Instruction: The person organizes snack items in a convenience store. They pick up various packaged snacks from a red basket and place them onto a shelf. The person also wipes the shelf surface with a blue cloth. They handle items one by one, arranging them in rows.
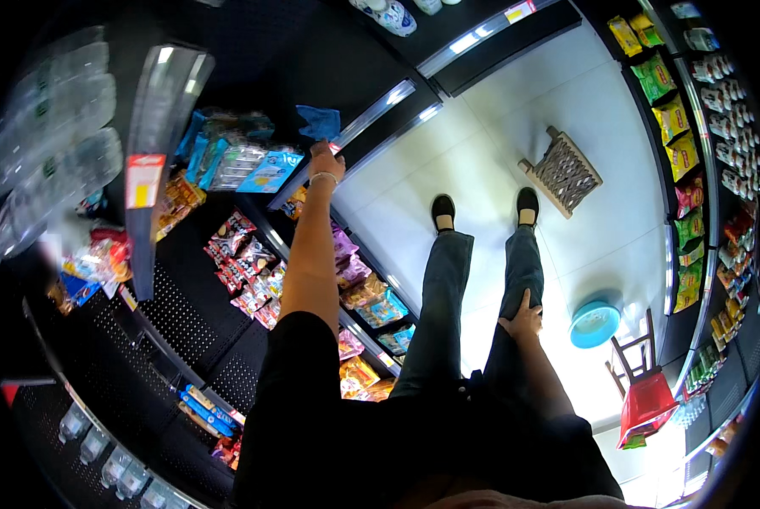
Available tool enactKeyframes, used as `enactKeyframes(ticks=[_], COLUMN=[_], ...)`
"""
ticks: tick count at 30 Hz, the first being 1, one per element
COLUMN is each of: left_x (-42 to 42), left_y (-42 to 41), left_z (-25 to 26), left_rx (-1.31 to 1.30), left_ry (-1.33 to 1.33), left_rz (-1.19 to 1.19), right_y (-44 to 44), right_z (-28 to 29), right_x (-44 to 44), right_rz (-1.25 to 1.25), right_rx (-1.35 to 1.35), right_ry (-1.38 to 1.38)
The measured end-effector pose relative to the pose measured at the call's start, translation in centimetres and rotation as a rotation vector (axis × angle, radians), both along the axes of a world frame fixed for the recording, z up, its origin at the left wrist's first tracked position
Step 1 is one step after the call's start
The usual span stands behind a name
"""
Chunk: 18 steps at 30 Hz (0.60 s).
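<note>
My left hand (326, 164), with a bracelet at the wrist, reaches out to the front edge of a black shelf. Its fingers are closed on a crumpled blue cloth (319, 122), which spreads over the shelf surface beyond them. Just left of that hand, packs in clear and blue wrapping (243, 162) stand on the same shelf. My right hand (524, 320) rests on my right knee, thumb and fingers apart, with nothing in it.
Bagged snacks (240, 267) fill shelves below my left arm. Large clear bottles (55, 127) and a blurred shelf rail (164, 114) are at left. On the floor are a woven stool (564, 172), a blue basin (595, 324) and a red chair (646, 404). Chip bags (680, 153) line the right shelves.
</note>
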<state>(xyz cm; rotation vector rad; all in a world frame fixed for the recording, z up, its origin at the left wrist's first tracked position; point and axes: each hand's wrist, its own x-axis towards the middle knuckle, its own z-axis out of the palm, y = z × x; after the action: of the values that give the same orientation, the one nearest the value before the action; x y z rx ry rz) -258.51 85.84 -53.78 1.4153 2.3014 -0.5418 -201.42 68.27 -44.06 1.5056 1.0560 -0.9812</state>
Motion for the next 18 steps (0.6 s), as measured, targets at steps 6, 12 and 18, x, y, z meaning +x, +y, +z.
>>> enactKeyframes(ticks=[6,12,18], left_x=[-2.8,-7.0,0.2], left_y=[3.7,2.0,3.9], left_z=[-4.8,-8.3,-4.0], left_rx=[0.002,0.214,0.612], left_ry=[-0.130,-0.019,-0.064], left_rz=[0.187,0.129,0.416], right_y=[-2.5,-4.3,-1.9], right_z=[-1.8,-3.3,-1.4], right_x=[1.0,3.0,3.2], right_rz=[-0.085,0.041,-0.106], right_rx=[0.002,0.127,0.084], right_ry=[0.015,0.051,0.069])
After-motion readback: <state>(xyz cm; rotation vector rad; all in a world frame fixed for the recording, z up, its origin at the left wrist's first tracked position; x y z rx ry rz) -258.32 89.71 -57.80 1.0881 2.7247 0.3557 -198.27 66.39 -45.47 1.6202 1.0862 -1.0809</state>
